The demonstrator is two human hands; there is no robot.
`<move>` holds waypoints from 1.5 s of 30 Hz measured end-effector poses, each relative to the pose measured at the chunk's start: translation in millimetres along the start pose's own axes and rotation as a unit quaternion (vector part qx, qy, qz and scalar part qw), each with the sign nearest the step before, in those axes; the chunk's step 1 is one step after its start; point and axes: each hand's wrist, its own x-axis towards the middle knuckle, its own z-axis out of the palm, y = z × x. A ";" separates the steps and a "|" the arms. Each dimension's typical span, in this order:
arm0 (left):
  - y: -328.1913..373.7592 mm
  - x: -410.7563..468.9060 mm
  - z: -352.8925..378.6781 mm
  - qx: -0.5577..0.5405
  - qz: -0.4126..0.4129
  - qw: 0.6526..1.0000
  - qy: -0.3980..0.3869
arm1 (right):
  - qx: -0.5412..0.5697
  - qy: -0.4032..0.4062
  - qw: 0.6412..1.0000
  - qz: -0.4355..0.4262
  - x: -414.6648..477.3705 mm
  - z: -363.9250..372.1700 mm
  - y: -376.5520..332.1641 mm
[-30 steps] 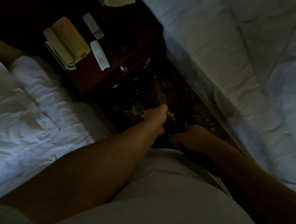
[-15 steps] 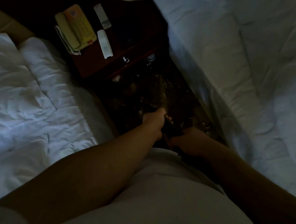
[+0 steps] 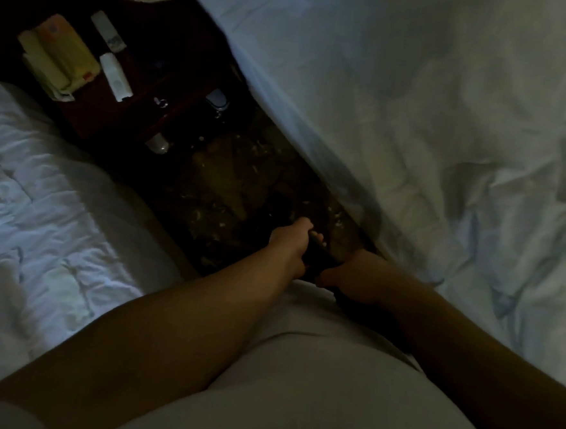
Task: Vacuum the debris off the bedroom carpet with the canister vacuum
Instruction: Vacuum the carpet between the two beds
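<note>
1. Dimly, the carpet (image 3: pixel 229 190) runs from the nightstand (image 3: pixel 141 117) toward the person, pale debris (image 3: pixel 336 219) scattered over it.
2. Left hand (image 3: pixel 289 245), nearer the nightstand, is curled round the dark vacuum wand (image 3: pixel 317 261).
3. Right hand (image 3: pixel 354 279), farther from the nightstand, clasps the same wand; its lower end is lost in shadow.
4. On the nightstand lie a yellow telephone (image 3: pixel 61 54) and two white remotes (image 3: pixel 115 77).

A dark vacuum wand (image 3: pixel 317 259), barely made out in the gloom, is gripped by both hands, the left hand (image 3: pixel 289 245) farther along than the right hand (image 3: pixel 354 281). Pale debris (image 3: pixel 337 219) is scattered over the dark carpet (image 3: pixel 230 177) between two beds.
</note>
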 end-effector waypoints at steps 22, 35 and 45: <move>-41.6 -43.0 130.5 0.146 -0.018 0.984 -0.103 | 0.205 0.086 0.971 0.087 -38.9 -31.7 108.9; 137.8 23.0 48.3 0.100 0.002 0.993 -0.056 | 0.134 0.065 0.988 0.026 51.7 -63.6 -68.7; 280.8 74.9 -21.9 0.086 0.004 0.996 -0.037 | 0.116 0.039 0.992 0.014 109.5 -78.3 -223.1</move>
